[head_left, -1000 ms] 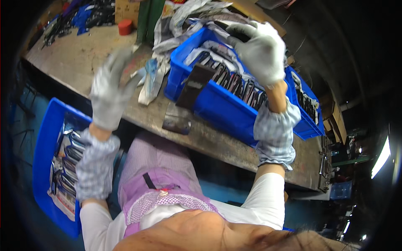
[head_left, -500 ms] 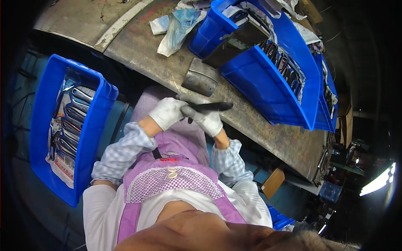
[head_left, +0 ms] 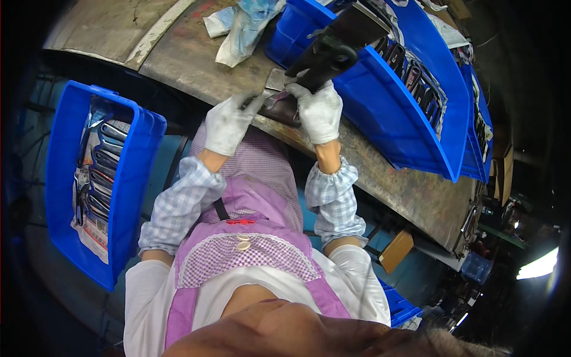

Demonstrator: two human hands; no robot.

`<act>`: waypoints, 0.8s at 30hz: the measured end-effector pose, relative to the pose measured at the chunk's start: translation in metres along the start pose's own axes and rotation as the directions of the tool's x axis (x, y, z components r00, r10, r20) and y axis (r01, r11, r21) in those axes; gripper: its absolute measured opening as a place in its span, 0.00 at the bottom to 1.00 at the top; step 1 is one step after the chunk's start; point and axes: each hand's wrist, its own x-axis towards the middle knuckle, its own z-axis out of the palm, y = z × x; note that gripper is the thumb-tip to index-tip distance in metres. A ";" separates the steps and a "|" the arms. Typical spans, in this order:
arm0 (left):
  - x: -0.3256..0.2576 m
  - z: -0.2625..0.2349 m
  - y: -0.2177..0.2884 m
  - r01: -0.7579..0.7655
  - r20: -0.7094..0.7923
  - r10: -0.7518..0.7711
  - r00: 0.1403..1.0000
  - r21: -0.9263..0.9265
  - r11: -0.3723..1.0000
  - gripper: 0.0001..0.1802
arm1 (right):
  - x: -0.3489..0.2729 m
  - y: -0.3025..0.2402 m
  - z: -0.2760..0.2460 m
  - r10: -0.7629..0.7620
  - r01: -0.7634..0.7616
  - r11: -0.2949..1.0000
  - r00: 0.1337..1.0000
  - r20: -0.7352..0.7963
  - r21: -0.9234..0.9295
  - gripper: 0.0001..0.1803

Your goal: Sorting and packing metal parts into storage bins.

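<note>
My left hand [head_left: 229, 124], in a white glove with grey fingertips, reaches to the near edge of the workbench. Its fingers are stretched and apart beside a curved metal block [head_left: 282, 111]; whether they touch it is unclear. In my right hand [head_left: 321, 113], gloved the same way, is a long black handle-shaped piece [head_left: 327, 65] with a rounded end, pointing away from me. The fingers wrap round its near part and hide it. A dark upright metal plate [head_left: 360, 25] stands just beyond the piece.
Blue crates [head_left: 398, 113] holding dark handle-like pieces stand on the workbench [head_left: 410, 196] to the right. Another blue crate [head_left: 134, 190] at my left holds several such pieces on newspaper. Crumpled paper [head_left: 245, 35] lies at the back. A brown board [head_left: 395, 251] sticks out below the bench.
My hands, together on the black piece over my lap before, are now apart and farther forward at the metal block. The piece has moved forward and turned in my right hand; my left has let go.
</note>
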 end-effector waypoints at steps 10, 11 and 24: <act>0.033 0.022 0.029 0.581 0.329 -0.546 0.770 -0.008 0.814 0.31 | -0.044 0.054 -0.014 0.071 -0.080 0.987 0.995 -0.064 -0.142 0.17; 0.033 0.020 0.028 0.561 0.310 -0.536 0.785 0.012 0.828 0.31 | -0.041 0.054 -0.017 0.108 -0.110 0.990 0.994 -0.029 -0.089 0.17; -0.043 -0.071 -0.004 0.778 0.763 -0.183 0.619 -0.628 0.015 0.25 | -0.043 -0.064 0.039 -0.502 0.333 0.834 0.787 0.358 0.440 0.17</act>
